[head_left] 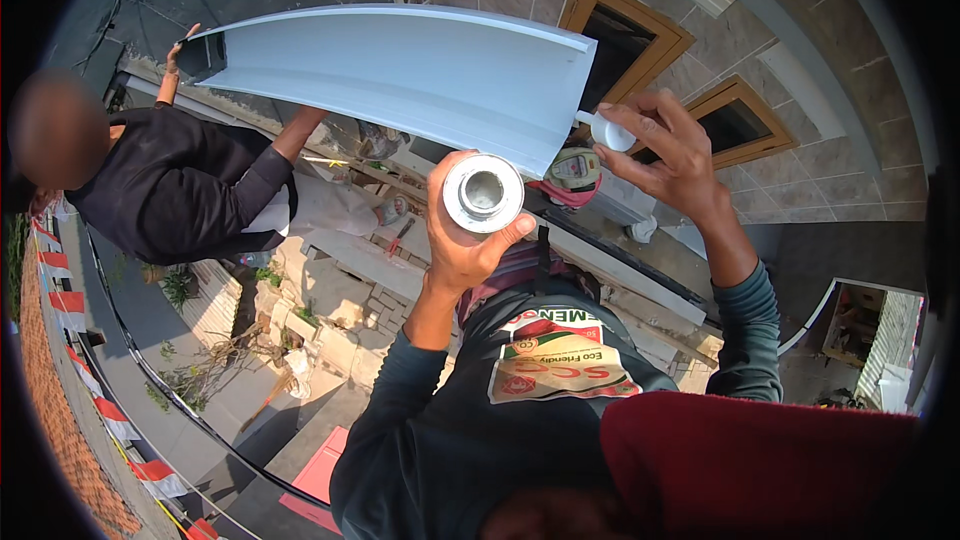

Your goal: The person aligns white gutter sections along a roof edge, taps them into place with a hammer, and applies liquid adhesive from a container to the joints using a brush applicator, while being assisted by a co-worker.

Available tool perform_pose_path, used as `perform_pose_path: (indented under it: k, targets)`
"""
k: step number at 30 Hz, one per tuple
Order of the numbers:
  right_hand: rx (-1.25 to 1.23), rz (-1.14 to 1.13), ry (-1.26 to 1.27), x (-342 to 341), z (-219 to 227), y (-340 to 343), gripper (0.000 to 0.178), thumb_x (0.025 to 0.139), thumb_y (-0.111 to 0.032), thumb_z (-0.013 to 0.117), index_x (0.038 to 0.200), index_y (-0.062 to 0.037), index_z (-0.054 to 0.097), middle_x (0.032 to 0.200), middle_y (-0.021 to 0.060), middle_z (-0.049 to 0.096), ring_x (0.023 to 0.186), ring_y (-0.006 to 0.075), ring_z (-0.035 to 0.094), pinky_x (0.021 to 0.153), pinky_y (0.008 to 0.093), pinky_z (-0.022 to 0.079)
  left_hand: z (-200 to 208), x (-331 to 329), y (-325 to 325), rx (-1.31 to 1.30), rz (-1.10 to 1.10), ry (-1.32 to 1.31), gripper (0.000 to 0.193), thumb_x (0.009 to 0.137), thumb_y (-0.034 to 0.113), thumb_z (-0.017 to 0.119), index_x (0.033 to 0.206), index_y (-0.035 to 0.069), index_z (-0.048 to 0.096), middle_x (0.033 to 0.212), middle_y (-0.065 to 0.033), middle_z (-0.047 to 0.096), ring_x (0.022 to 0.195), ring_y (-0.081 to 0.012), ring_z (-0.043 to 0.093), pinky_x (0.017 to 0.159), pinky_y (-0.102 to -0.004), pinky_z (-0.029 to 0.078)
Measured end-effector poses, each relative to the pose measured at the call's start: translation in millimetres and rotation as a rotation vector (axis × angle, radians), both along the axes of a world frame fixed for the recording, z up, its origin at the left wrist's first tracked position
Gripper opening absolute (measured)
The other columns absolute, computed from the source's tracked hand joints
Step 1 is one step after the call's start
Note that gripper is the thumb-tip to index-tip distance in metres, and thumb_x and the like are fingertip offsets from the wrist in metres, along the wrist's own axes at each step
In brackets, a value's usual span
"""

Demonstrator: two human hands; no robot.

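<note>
My left hand point(452, 240) is wrapped round a small round metal can point(483, 196) whose top is uncovered, showing its mouth. Between the thumb and fingers of my right hand point(672, 158) is a white cap point(612, 133) with a short pale stem pointing left. That stem is close to the right end of a long, light blue-grey gutter point(400, 65); whether they touch, I cannot tell. The gutter's trough faces me, and its dark far-left end point(203, 56) is near a co-worker's raised hand point(174, 62). The co-worker's other hand point(305, 125) is at its lower edge.
At the left stands the co-worker in a dark top point(180, 180). A wall with wooden-framed windows point(735, 125) is on the right. Below lie a long ledge point(620, 260), rubble point(320, 340) and a pink panel point(322, 465). Cables and red-white flags point(110, 410) run along the left.
</note>
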State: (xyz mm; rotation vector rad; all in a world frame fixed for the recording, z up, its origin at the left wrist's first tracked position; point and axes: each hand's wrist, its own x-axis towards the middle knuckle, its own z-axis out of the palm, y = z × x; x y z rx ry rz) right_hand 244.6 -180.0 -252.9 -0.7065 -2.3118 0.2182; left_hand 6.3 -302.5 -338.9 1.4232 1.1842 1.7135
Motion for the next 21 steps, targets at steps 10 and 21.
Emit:
perform_pose_path:
  k: [10, 21]
  targets:
    - [0.159, 0.05, 0.216, -4.6, 47.6, -12.5, 0.047, 0.066, -0.016, 0.088, 0.109, -0.0017, 0.076, 0.092, 0.0131, 0.068, 0.078, 0.0202, 0.067, 0.061, 0.0288, 0.054, 9.7, -5.0, -8.2, -0.045, 0.005, -0.017, 0.089, 0.072, 0.02, 0.091, 0.139, -0.002, 0.038, 0.117, -0.0115, 0.059, 0.105, -0.0189, 0.06, 0.095, -0.0339, 0.048]
    - [-0.067, 0.369, 0.108, -37.9, 55.1, -32.6, 0.046, 0.068, -0.016, 0.088, 0.111, -0.0047, 0.076, 0.094, 0.0112, 0.062, 0.081, 0.0203, 0.066, 0.064, 0.0322, 0.057, 26.9, -3.0, -5.0, -0.04, 0.033, 0.184, 0.079, 0.066, 0.012, 0.092, 0.132, 0.002, 0.048, 0.117, -0.0146, 0.062, 0.107, -0.0307, 0.062, 0.094, -0.0414, 0.05]
